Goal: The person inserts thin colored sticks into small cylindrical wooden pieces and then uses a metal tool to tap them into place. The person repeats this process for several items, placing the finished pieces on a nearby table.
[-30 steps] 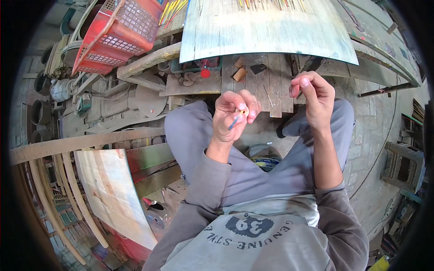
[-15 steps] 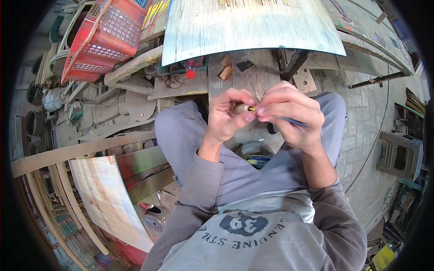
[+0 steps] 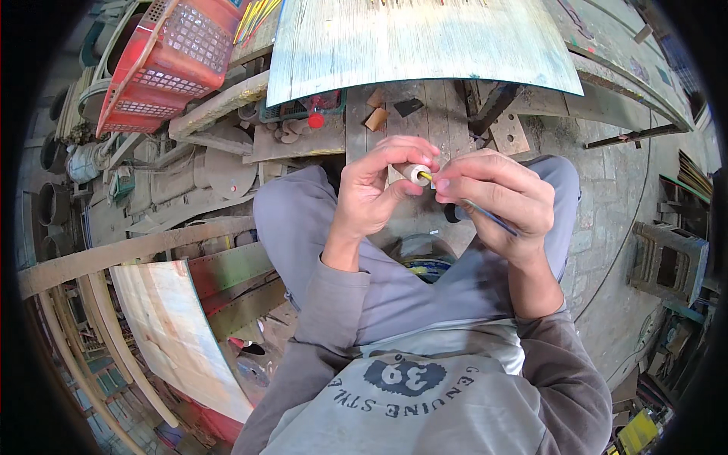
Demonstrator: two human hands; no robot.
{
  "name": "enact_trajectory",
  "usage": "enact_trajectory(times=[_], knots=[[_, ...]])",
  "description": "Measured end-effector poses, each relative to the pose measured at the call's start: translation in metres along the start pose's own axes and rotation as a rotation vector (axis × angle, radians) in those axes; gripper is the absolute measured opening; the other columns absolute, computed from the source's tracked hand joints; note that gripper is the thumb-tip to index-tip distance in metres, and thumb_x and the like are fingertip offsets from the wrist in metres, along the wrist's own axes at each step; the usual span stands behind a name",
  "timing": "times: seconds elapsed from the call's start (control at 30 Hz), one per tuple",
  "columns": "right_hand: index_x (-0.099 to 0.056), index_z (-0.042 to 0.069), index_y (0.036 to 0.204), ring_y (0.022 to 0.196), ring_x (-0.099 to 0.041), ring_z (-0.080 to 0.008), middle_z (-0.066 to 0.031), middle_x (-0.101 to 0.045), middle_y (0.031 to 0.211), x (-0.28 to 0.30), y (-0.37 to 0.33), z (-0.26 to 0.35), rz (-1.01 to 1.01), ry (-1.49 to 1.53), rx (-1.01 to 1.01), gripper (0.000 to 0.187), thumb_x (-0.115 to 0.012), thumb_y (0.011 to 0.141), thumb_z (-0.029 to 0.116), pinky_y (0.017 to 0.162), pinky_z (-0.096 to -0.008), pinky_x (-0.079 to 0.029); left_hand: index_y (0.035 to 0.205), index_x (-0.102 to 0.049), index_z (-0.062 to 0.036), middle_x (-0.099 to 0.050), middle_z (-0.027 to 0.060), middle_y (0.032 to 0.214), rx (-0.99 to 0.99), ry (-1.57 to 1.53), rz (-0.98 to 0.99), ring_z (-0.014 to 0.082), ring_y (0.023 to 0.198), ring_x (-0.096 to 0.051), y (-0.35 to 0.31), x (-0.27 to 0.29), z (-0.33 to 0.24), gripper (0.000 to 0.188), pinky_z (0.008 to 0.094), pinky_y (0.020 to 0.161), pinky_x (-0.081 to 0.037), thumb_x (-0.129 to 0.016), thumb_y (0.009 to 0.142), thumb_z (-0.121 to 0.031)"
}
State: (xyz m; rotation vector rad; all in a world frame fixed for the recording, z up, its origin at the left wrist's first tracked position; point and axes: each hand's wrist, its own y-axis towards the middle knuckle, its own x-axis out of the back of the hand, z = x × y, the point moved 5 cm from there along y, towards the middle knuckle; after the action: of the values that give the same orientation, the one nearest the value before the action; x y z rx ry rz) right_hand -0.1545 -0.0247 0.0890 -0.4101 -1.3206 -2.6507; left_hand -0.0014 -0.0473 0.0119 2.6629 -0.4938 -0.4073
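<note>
My left hand [image 3: 375,193] pinches a small white roll [image 3: 415,174] between thumb and fingertips, held up in front of my chest over my grey-trousered knees. My right hand [image 3: 497,199] grips a thin blue stick with a yellow tip [image 3: 485,214], like a fine brush or pencil. The yellow tip touches the open end of the white roll. Both hands are close together, fingertips nearly meeting. Below them, between my legs, part of a round blue-rimmed container [image 3: 423,262] shows.
A pale painted board [image 3: 409,42] lies ahead over a wooden plank bench [image 3: 425,114] with small blocks and a red-capped bottle [image 3: 317,115]. A red plastic basket [image 3: 171,57] stands at the upper left. Curved wooden boards [image 3: 171,326] lean at the left; stone paving is at the right.
My hands came together from apart. The right hand moved left and now holds the stick, its tip set against the white roll. The view shifted slightly.
</note>
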Motion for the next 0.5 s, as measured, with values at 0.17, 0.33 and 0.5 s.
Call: enact_trajectory(times=[0.17,0.33,0.5], knots=[[-0.068,0.002,0.085,0.066,-0.064,-0.0215,-0.0079,-0.065,0.080,-0.0011,-0.0026,0.0017,-0.009,-0.055,-0.001,0.023,-0.070,0.063,-0.003,0.056,-0.0280,-0.051,0.103,-0.061,0.0013,-0.062,0.0092,0.101,0.151,-0.076,-0.034,0.0181,0.096,-0.058,-0.0075,0.0002,0.0016,0.029,0.0299,0.084,-0.044,-0.069,0.083,-0.019],[-0.068,0.001,0.085,0.067,-0.064,-0.0224,-0.0090,-0.065,0.079,-0.0004,-0.0049,-0.0024,-0.035,-0.038,-0.013,0.024,-0.071,0.061,-0.003,0.056,-0.0285,-0.050,0.104,-0.061,0.0018,-0.061,0.0095,0.102,0.142,-0.084,-0.026,0.0175,0.095,-0.057,-0.0078,-0.0001,0.0037,0.029,0.0292,0.083,-0.044,-0.069,0.083,-0.017],[-0.068,-0.001,0.084,0.067,-0.065,-0.0234,-0.0101,-0.065,0.079,0.0018,-0.0040,-0.0030,-0.048,-0.028,-0.047,0.024,-0.072,0.060,-0.002,0.057,-0.0291,-0.051,0.104,-0.061,0.0022,-0.061,0.0096,0.102,0.160,-0.098,-0.031,0.0176,0.096,-0.057,-0.0079,-0.0011,0.0080,0.030,0.0293,0.084,-0.043,-0.070,0.082,-0.016]])
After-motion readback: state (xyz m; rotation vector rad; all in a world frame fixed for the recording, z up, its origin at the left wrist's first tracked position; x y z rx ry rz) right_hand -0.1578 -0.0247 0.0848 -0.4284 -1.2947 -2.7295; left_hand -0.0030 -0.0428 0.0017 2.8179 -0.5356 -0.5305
